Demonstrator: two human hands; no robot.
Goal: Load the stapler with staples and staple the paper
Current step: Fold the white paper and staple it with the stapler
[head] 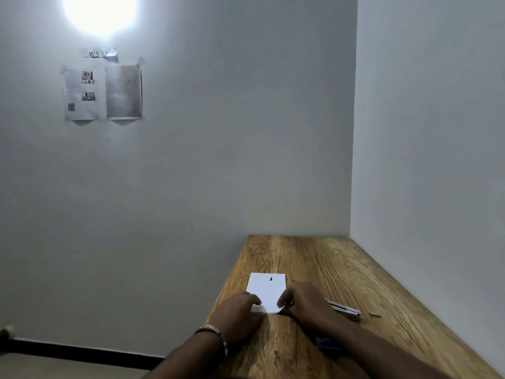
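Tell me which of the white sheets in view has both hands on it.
The white paper lying flat on the wooden table: the left hand and right hand hold its near edge. The printed sheets are taped to the wall, untouched.

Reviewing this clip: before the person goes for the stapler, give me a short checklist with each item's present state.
1. Paper lies on the table: ok.
2. Both hands on the paper's near edge: ok; left hand and right hand pinch it, and the edge curls up.
3. Stapler within view: ok, it lies open on the table just right of the right hand.
4. Staple strip ready: ok, a small piece lies beyond the stapler; whether any staples are already loaded, cannot tell.
5. A hand free for the stapler: not ok, both hold the paper.
6. Blue object under the right forearm: cannot tell what it is.
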